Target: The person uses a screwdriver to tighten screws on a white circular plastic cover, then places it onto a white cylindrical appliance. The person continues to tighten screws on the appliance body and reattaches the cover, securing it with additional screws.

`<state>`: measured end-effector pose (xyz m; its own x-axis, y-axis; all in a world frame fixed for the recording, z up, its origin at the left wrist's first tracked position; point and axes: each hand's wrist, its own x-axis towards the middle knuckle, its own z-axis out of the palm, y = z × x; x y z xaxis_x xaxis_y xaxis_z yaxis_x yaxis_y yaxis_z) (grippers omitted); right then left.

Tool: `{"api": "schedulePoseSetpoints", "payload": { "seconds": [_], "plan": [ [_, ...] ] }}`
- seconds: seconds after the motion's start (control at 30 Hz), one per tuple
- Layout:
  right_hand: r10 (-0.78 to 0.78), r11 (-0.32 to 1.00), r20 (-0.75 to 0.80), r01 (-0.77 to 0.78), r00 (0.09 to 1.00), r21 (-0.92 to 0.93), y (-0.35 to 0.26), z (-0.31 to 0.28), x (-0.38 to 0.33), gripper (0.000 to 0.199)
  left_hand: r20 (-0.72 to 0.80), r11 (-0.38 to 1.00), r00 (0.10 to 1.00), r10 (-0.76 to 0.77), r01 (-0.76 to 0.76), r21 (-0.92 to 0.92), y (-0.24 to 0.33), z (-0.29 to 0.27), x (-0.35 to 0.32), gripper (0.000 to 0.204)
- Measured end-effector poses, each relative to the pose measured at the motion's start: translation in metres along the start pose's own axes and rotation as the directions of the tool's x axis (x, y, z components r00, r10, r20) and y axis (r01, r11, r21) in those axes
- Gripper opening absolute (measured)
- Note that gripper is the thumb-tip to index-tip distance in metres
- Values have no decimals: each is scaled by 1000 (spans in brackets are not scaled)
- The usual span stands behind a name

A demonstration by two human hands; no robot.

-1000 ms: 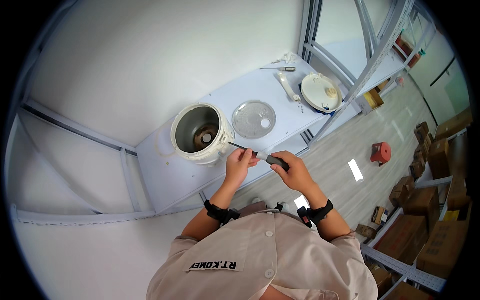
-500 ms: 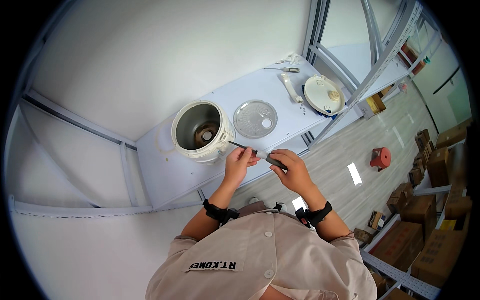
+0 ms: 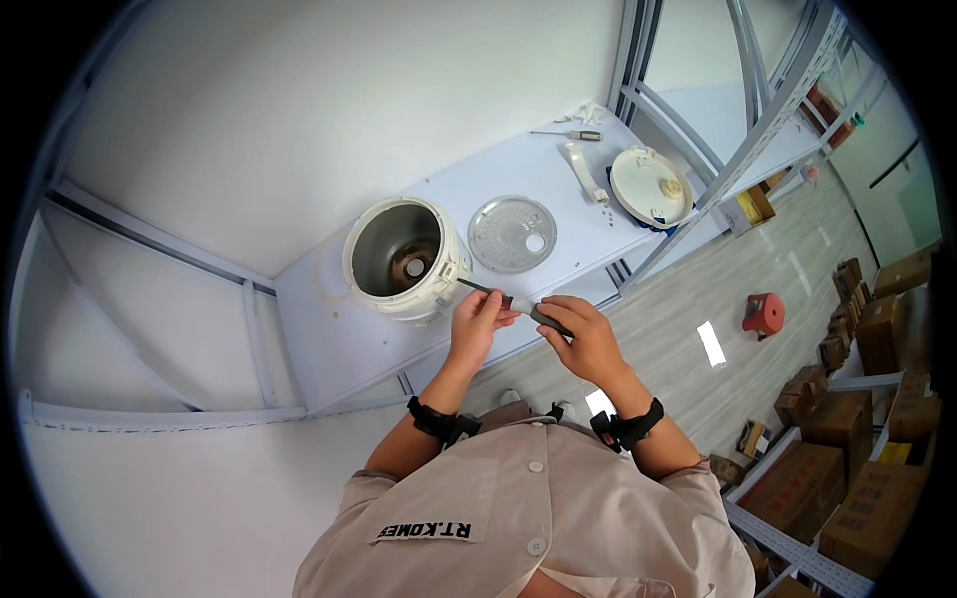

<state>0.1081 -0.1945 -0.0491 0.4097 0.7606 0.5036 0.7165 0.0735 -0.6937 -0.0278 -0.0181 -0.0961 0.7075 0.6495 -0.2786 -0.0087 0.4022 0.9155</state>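
Seemingly off: lid (image 3: 641, 182), disc (image 3: 503, 234), handle (image 3: 585, 173) | remaining: cooker body (image 3: 384, 249) | right hand (image 3: 583, 337) wraps screwdriver (image 3: 524, 307), left hand (image 3: 475, 327) pinches its front

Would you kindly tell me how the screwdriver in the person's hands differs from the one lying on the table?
The held screwdriver is gripped by the left hand and right hand; the lying screwdriver rests untouched on the table.
The held screwdriver's tip is at the side of the cream pot; the lying screwdriver is beyond the perforated disc, well away from the pot.
Both have a slim shaft and a partly grey handle.
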Motion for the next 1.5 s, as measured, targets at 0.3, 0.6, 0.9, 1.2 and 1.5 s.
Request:
{"api": "schedulePoseSetpoints", "payload": {
  "seconds": [0.3,0.6,0.9,1.2,1.5],
  "plan": [
    [-136,958,114,160,984,-239,-5,-1,5,38,48,999,999,-26,28,-44,7,-5,0,26],
    [12,998,142,-4,990,-60,-9,7,13,35,122,998,991,-62,65,-21,11,-17,7,29],
    [291,928,286,-341,913,146,-20,5,24,33,112,996,992,-54,61,-58,7,-24,8,28],
    [290,915,281,-351,915,197,-11,10,24,34,47,998,999,-17,20,-53,7,-21,8,24],
    [230,927,289,-299,929,225,0,9,25,33,-62,996,996,-71,67,-65,11,-12,2,23]
  ]
}}
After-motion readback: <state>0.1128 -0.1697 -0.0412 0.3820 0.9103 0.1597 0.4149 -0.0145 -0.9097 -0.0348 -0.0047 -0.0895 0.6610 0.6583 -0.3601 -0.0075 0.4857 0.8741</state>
